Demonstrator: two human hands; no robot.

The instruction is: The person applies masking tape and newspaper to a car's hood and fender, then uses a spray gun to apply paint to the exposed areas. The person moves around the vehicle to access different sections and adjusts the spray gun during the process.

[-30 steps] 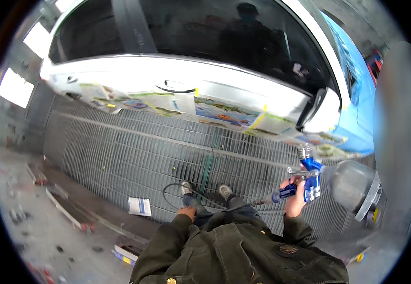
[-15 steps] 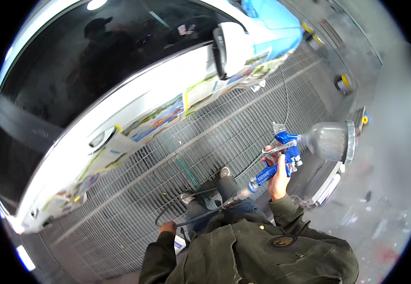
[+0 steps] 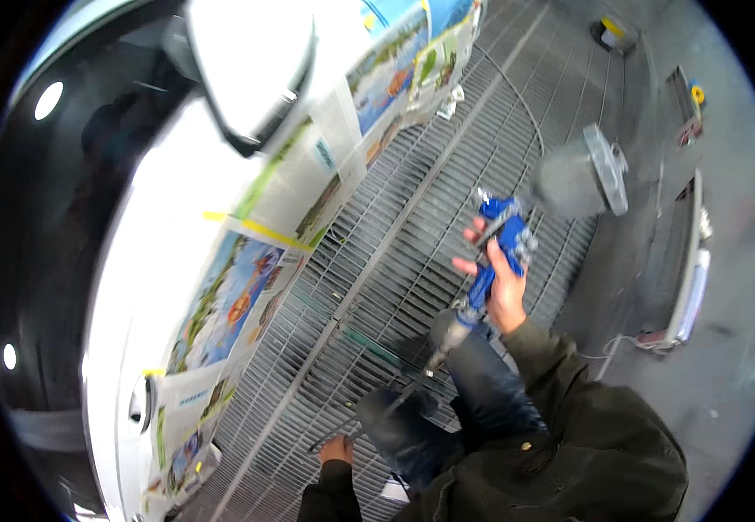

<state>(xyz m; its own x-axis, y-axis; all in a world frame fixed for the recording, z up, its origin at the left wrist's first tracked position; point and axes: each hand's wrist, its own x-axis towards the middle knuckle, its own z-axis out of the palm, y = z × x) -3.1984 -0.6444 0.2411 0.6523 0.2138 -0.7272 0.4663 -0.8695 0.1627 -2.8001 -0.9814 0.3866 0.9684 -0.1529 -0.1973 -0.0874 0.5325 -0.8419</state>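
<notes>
My right hand (image 3: 508, 304) is closed round the grip of a blue spray gun (image 3: 510, 233), with two fingers showing past the trigger side. A cloudy grey paint cup (image 3: 570, 179) with a grey lid is fixed to the gun and tilts to the right. From the bottom of the grip, a dark air hose (image 3: 405, 394) runs down and left past my knees. My left hand (image 3: 337, 450) is closed on that hose, low in the view. Left of the gun, apart from it, stands a white car (image 3: 147, 252) with newspaper masking sheets (image 3: 229, 300) taped along its lower side.
The car's white side mirror (image 3: 251, 65) juts out at the upper left. Underfoot is a metal floor grating (image 3: 412, 226). A tape-like roll (image 3: 608, 36) lies at the far right, and a long light fixture (image 3: 686, 261) lines the right side.
My view has turned and moved nearer the car's mirror and masking. The spray gun stays in my right hand, now held more upright. My left hand still grips the hose.
</notes>
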